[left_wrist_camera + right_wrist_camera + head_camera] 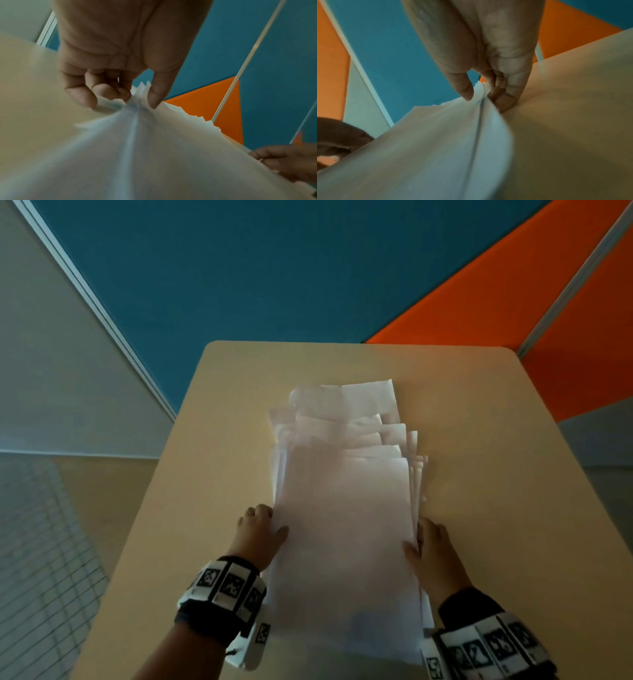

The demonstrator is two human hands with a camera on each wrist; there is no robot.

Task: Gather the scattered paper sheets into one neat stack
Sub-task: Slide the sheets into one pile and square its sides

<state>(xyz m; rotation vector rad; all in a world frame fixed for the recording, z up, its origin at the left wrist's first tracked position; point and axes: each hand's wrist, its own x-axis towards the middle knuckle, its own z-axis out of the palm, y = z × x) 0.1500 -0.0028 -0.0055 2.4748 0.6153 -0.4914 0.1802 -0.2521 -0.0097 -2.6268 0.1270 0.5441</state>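
Both hands are pinching the sheets [346,525] lying mid-table [496,474]: left hand [258,534] at 9 o'clock, right hand [433,553] at 3. Blue panel [239,268] and orange panel [513,296] are standing at 12.

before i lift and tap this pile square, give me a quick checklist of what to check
1. Left hand has hold of the paper stack: ok, thumb on top, fingers curled at the left edge.
2. Right hand has hold: ok, it pinches the right edge.
3. All sheets gathered into one pile: ok, no loose sheet shows on the table.
4. Far ends aligned: not ok, they step out unevenly.
5. Side edges flush: not ok, sheets fan out on both sides.
6. Bottom sheets caught by both grips: cannot tell, the underside is hidden.
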